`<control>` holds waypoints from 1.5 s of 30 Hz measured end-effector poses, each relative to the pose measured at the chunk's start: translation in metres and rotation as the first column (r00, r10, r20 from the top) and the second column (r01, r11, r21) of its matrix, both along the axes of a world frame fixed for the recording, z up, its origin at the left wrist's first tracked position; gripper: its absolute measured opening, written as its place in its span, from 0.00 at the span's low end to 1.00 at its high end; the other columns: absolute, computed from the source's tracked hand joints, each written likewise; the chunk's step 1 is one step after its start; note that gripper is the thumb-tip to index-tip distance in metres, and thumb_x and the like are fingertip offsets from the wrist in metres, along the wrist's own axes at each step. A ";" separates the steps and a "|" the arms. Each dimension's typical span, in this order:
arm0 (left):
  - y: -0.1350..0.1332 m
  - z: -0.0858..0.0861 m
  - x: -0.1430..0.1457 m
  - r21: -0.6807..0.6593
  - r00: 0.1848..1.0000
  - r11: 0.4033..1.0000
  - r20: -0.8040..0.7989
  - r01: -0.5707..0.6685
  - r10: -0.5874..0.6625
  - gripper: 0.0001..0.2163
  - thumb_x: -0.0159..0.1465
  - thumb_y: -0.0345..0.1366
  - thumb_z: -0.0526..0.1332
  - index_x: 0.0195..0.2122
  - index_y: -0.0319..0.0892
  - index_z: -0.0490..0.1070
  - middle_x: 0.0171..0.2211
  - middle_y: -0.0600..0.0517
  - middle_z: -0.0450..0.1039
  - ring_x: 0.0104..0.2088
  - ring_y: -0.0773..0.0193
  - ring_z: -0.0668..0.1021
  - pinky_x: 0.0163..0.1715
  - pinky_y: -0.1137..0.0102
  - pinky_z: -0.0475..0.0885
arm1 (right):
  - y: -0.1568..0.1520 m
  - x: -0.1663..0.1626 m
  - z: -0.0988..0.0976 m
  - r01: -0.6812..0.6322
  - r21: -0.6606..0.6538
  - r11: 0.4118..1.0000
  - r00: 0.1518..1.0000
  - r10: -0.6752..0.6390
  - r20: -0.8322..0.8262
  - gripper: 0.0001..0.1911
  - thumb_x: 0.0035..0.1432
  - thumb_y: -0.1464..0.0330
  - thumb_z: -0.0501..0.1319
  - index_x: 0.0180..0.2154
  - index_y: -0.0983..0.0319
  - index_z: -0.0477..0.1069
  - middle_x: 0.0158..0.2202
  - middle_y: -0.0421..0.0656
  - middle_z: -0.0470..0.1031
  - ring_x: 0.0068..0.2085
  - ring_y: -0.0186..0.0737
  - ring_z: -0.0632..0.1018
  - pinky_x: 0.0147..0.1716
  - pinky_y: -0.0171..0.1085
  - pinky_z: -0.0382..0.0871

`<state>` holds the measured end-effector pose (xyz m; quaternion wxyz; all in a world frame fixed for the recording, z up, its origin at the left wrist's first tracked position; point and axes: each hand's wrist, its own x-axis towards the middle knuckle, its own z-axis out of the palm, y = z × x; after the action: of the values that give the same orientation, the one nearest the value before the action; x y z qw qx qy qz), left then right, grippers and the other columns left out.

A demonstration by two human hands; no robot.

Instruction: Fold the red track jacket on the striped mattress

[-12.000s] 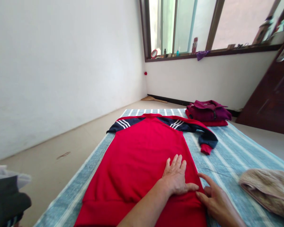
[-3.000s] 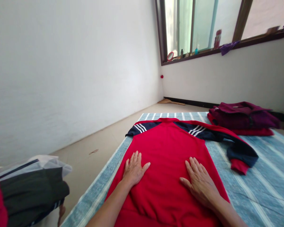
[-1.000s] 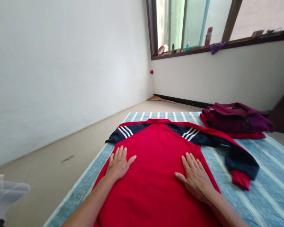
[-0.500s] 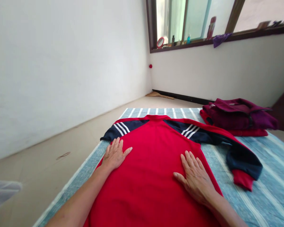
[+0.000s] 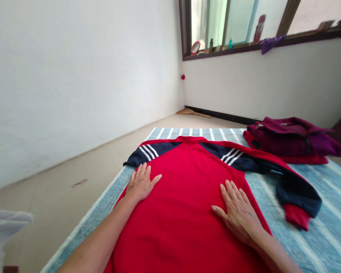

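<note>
Fabric of the red top [image 5: 184, 212] lies spread on the striped blue cloth [image 5: 335, 239], its body apparently mostly smoothed, while the sleeve [image 5: 299, 193] at the right, bent near its red cuff [image 5: 297, 217], seems not yet straightened. The left hand [image 5: 140, 182] and right hand [image 5: 238, 212] rest flat and splayed on it, gripping nothing. Navy shoulder panels [image 5: 211, 150] carry white stripes [image 5: 149, 152], the collar [image 5: 191, 139] sits at the far end, faint soft folds show toward the near end, and the hem runs out of view
</note>
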<state>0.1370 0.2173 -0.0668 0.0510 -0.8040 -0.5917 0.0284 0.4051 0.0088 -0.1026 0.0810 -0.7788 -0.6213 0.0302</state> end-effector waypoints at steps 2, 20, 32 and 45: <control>0.000 -0.001 -0.001 0.001 1.000 1.000 0.005 0.000 0.000 0.36 0.64 0.56 0.40 0.63 0.31 0.50 0.65 0.40 0.44 0.65 0.53 0.47 0.61 0.56 0.47 | 0.000 0.000 -0.001 -0.003 0.007 1.000 1.000 0.003 0.002 0.43 0.59 0.42 0.41 0.63 0.68 0.52 0.65 0.54 0.46 0.65 0.50 0.45 0.61 0.50 0.40; -0.002 0.002 0.001 -0.019 1.000 1.000 0.005 -0.005 0.005 0.36 0.63 0.56 0.41 0.63 0.30 0.50 0.65 0.40 0.44 0.65 0.53 0.47 0.61 0.57 0.46 | 0.001 0.000 0.002 -0.005 -0.018 1.000 1.000 0.005 0.011 0.43 0.60 0.43 0.40 0.63 0.68 0.51 0.65 0.54 0.45 0.65 0.51 0.45 0.61 0.49 0.40; -0.012 0.017 0.029 -0.008 1.000 1.000 0.017 -0.005 0.006 0.35 0.63 0.55 0.43 0.62 0.30 0.53 0.65 0.38 0.42 0.65 0.52 0.46 0.61 0.54 0.45 | 0.001 0.000 0.004 -0.003 -0.022 1.000 1.000 0.002 -0.015 0.43 0.60 0.43 0.40 0.63 0.68 0.51 0.65 0.54 0.45 0.65 0.50 0.45 0.61 0.49 0.38; -0.054 -0.003 0.150 -0.192 0.877 0.863 0.219 0.468 -0.427 0.35 0.64 0.57 0.41 0.64 0.34 0.47 0.66 0.43 0.40 0.66 0.55 0.43 0.62 0.55 0.42 | 0.003 0.000 0.009 -0.004 -0.052 0.999 0.999 0.002 -0.039 0.44 0.59 0.42 0.39 0.63 0.68 0.50 0.65 0.55 0.43 0.65 0.51 0.44 0.61 0.50 0.38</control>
<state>0.2868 0.1633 -0.0699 -0.0915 -0.9192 -0.3826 0.0184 0.4051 0.0117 -0.0934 0.0726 -0.7790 -0.6197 0.0616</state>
